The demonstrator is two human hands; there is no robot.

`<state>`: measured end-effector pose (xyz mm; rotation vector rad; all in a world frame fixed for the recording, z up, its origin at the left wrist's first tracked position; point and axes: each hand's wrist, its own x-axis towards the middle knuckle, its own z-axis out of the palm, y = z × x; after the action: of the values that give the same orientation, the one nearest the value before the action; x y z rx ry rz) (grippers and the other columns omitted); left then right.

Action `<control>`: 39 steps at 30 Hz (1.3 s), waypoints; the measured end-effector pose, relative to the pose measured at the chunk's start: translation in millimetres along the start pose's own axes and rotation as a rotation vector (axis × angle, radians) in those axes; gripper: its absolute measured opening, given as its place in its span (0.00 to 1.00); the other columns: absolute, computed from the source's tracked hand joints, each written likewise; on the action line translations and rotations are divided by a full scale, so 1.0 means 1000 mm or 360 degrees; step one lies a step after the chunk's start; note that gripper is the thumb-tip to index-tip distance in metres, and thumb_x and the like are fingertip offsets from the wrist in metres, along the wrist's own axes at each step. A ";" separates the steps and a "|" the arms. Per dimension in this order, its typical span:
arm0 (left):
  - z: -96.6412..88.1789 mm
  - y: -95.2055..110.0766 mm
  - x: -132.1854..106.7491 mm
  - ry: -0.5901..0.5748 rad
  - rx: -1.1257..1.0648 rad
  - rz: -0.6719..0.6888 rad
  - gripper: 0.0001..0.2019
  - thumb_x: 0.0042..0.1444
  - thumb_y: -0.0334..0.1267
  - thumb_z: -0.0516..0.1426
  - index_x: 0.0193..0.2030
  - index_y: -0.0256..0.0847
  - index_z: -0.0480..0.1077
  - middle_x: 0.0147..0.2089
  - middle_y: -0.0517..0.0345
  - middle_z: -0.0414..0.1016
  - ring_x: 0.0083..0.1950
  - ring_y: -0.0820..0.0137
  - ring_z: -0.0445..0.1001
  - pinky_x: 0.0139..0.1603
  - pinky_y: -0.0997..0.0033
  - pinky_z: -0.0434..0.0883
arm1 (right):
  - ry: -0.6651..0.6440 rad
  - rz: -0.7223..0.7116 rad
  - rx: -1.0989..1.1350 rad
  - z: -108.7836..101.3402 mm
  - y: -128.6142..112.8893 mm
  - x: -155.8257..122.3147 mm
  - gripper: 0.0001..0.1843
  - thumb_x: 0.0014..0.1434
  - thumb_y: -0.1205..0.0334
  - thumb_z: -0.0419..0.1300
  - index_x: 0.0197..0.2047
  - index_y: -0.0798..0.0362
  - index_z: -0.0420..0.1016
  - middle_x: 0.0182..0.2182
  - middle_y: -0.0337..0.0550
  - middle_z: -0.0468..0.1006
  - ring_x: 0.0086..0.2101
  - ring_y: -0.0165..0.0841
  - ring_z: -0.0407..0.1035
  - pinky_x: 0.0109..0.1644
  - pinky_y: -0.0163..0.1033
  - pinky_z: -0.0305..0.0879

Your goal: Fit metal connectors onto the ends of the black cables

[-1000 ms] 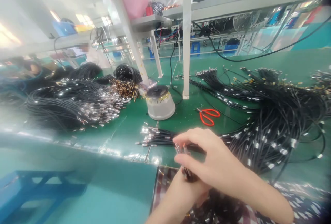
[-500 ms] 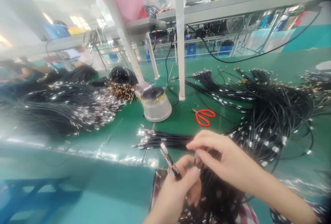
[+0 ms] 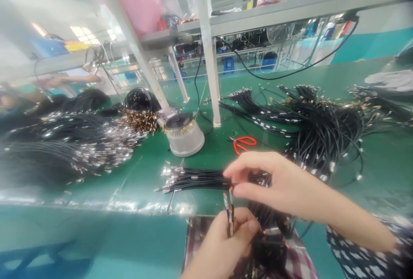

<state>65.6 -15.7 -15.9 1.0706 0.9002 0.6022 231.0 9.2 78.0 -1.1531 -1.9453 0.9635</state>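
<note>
My left hand point(image 3: 226, 238) is closed around a few short black cables point(image 3: 231, 216), whose stripped ends stick up above the fist. Just above it, my right hand point(image 3: 274, 180) is held palm down with thumb and fingers curved and apart, the thumb tip beside the upper cable end. Behind the fingertips, a bundle of black cables point(image 3: 196, 179) with silvery ends lies along the table edge. More black cables point(image 3: 269, 249) hang over my checked lap, partly hidden by my hands. Red-handled scissors point(image 3: 245, 142) rest beyond my right hand.
A white round tub point(image 3: 186, 139) with a black disc on top stands by a shelf post point(image 3: 209, 77). Large cable piles lie on the green table at left point(image 3: 80, 137) and right point(image 3: 332, 128). A blue stool point(image 3: 48, 262) is below left. Another person's arm point(image 3: 74, 80) shows at far left.
The view has shifted slightly to the right. The cable ends in my left hand now point more upright, nearer my right fingertips. Another person's arm has come out at far left.
</note>
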 end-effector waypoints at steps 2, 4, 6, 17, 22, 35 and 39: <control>0.000 0.001 0.000 0.0002 -0.0014 -0.0002 0.20 0.48 0.56 0.62 0.24 0.39 0.68 0.19 0.67 0.56 0.20 0.79 0.51 0.21 0.75 0.48 | 0.0012 -0.0016 0.0147 0.004 -0.002 0.005 0.02 0.57 0.65 0.63 0.33 0.51 0.78 0.31 0.35 0.80 0.32 0.28 0.72 0.38 0.31 0.67; 0.000 0.002 -0.002 0.0001 -0.0102 0.0031 0.20 0.47 0.56 0.63 0.26 0.38 0.69 0.19 0.68 0.56 0.18 0.81 0.50 0.20 0.75 0.46 | 0.0028 0.0063 0.0238 0.007 0.001 0.007 0.06 0.57 0.67 0.61 0.29 0.53 0.76 0.28 0.35 0.79 0.29 0.27 0.71 0.34 0.31 0.66; 0.000 0.003 -0.005 0.0070 -0.0190 0.0096 0.21 0.47 0.58 0.63 0.32 0.39 0.71 0.19 0.69 0.56 0.17 0.82 0.49 0.19 0.76 0.45 | 0.0052 0.0211 0.0345 0.010 0.008 0.007 0.07 0.57 0.67 0.60 0.27 0.54 0.73 0.26 0.36 0.78 0.27 0.28 0.70 0.31 0.31 0.65; -0.014 -0.006 -0.006 0.0299 -0.0518 0.0122 0.17 0.54 0.53 0.60 0.37 0.39 0.71 0.11 0.70 0.58 0.13 0.82 0.45 0.16 0.78 0.42 | 0.0014 0.0525 0.0823 0.020 0.032 0.008 0.07 0.53 0.67 0.60 0.25 0.55 0.66 0.20 0.34 0.71 0.23 0.26 0.66 0.29 0.32 0.63; -0.012 -0.001 -0.008 0.0461 -0.0676 0.0137 0.19 0.54 0.54 0.59 0.37 0.37 0.74 0.10 0.67 0.59 0.13 0.81 0.50 0.17 0.78 0.46 | -0.0093 0.0493 0.0757 0.020 0.033 0.011 0.04 0.56 0.66 0.60 0.30 0.57 0.70 0.23 0.36 0.72 0.25 0.26 0.66 0.31 0.32 0.64; -0.007 0.010 -0.007 0.0716 -0.0680 0.0059 0.12 0.45 0.43 0.68 0.33 0.37 0.76 0.12 0.68 0.59 0.16 0.80 0.52 0.19 0.79 0.49 | -0.0153 0.0295 0.0432 0.009 0.043 0.006 0.11 0.63 0.60 0.55 0.46 0.56 0.71 0.26 0.38 0.77 0.27 0.28 0.72 0.33 0.33 0.69; -0.009 0.001 -0.005 0.0649 -0.0630 0.0099 0.16 0.48 0.50 0.65 0.33 0.38 0.75 0.13 0.70 0.53 0.16 0.81 0.47 0.19 0.78 0.45 | 0.0199 0.0447 -0.0369 -0.009 0.091 0.040 0.17 0.70 0.59 0.45 0.46 0.57 0.73 0.38 0.45 0.80 0.37 0.29 0.75 0.44 0.35 0.71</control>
<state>54.8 -15.1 -15.3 0.6280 1.0447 1.0279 260.7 78.1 12.9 -1.6132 -1.8623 0.7962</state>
